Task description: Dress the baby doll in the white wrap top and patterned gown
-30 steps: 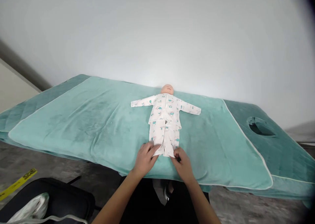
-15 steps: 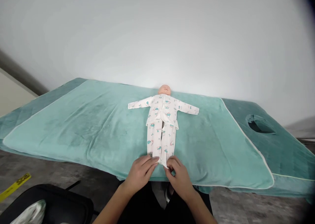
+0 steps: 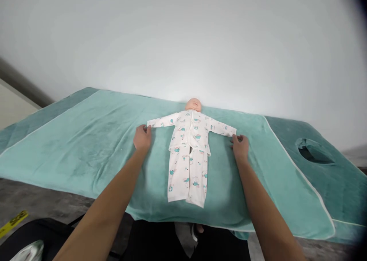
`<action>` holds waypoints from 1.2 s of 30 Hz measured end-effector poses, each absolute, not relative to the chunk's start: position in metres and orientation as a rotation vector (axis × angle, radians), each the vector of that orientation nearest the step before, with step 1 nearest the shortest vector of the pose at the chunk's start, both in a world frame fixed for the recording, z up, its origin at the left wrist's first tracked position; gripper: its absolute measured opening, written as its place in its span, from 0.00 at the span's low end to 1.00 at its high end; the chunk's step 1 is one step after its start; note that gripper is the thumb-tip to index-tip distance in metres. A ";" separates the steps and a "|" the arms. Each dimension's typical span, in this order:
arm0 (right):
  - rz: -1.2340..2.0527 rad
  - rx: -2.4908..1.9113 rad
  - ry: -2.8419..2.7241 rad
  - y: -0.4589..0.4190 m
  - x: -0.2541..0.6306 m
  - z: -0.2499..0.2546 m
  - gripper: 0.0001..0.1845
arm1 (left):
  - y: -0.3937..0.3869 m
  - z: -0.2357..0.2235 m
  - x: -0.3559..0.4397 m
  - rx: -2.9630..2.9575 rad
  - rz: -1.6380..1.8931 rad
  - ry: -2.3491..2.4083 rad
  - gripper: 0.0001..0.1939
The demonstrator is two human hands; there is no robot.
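Observation:
A baby doll (image 3: 193,104) lies on its back, dressed in a white printed long-sleeved shirt (image 3: 191,127) with both sleeves spread sideways. Below the shirt's hem are matching printed trousers (image 3: 187,176), their legs lying straight toward me. My left hand (image 3: 142,137) pinches the cuff of the sleeve on the left. At the opposite cuff, my right hand (image 3: 240,148) holds the sleeve's end between thumb and fingers. Only the doll's head shows; its body, arms and legs are covered by the clothes.
The doll lies on a padded bed with a green cover (image 3: 86,146) against a white wall (image 3: 183,43). A face hole (image 3: 314,152) is at the bed's right end. Down at the left stands a black chair (image 3: 43,234) with a whitish bundle (image 3: 30,251) on it.
Both hands have left the trouser leg ends and moved up and outward to the sleeve cuffs. The trouser legs now lie flatter, with their ends uncovered. The view has shifted slightly.

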State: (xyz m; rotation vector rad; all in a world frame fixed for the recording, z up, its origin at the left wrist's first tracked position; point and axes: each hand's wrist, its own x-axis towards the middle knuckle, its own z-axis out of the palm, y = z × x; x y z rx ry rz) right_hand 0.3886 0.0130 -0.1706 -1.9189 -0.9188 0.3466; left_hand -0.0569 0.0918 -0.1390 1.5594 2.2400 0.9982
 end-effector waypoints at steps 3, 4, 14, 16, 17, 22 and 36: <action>0.263 -2.061 -0.886 0.035 0.401 -0.171 0.23 | 0.115 -0.147 -0.061 1.584 0.919 2.271 0.24; 0.242 -2.074 -0.896 0.041 0.402 -0.171 0.21 | 0.120 -0.149 -0.062 1.618 0.898 2.274 0.23; 0.112 -2.150 -0.904 0.069 0.403 -0.162 0.17 | 0.134 -0.150 -0.065 1.736 0.905 2.285 0.19; 0.083 -2.172 -0.874 0.066 0.400 -0.156 0.17 | 0.137 -0.147 -0.066 1.778 0.895 2.284 0.19; 0.068 -2.185 -0.864 0.065 0.398 -0.153 0.17 | 0.138 -0.146 -0.066 1.800 0.881 2.286 0.19; -0.002 -2.244 -0.896 0.054 0.385 -0.145 0.15 | 0.138 -0.149 -0.063 1.916 0.822 2.350 0.19; -0.161 -2.343 -1.179 0.011 0.356 -0.150 0.23 | 0.081 -0.150 -0.066 2.179 0.552 2.304 0.26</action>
